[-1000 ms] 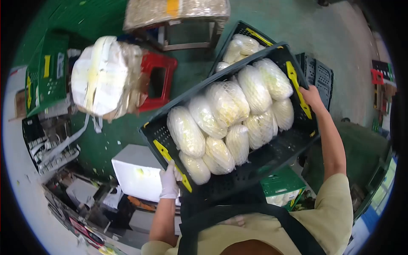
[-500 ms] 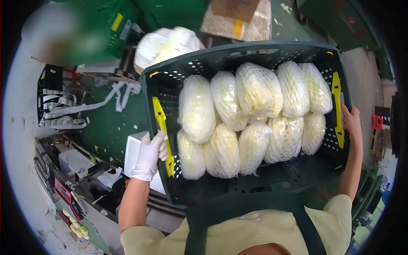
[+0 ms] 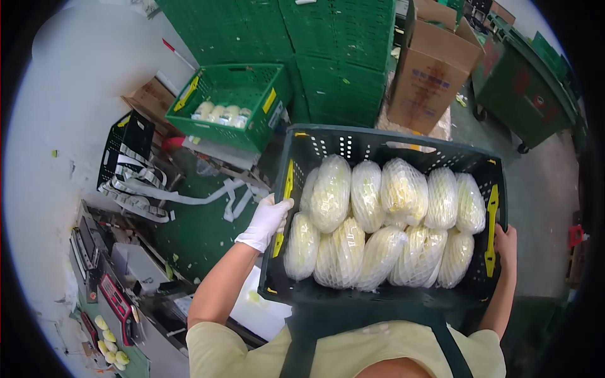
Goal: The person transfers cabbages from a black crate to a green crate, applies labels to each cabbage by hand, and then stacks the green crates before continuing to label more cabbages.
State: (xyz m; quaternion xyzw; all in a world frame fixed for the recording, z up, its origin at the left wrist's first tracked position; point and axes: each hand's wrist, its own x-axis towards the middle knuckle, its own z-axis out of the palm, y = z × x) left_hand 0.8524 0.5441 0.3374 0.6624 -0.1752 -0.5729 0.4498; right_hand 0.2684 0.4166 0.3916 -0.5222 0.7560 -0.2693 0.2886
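Observation:
Held in front of my body is a dark plastic crate (image 3: 353, 140) with yellow handle clips on its two ends. Inside lie two rows of napa cabbages (image 3: 331, 195), wrapped in clear film, several of them in white foam netting. My left hand (image 3: 268, 222), in a white glove, grips the crate's left end, its fingers curled over by the yellow clip. My right hand (image 3: 506, 242) is bare and closed on the right end; part of its fingers is hidden behind the crate wall.
Ahead left, a green crate (image 3: 268, 120) with pale wrapped produce rests on a stand. Stacked green crates (image 3: 343, 41), a tall cardboard box (image 3: 430, 85) and a wheeled green bin (image 3: 526, 94) are beyond. A red-and-grey scale (image 3: 118, 302) is at lower left.
The view has shifted, bringing the green crate, stacked crates and cardboard box further into sight. The dark crate appears lower and more to the right, still held in both hands.

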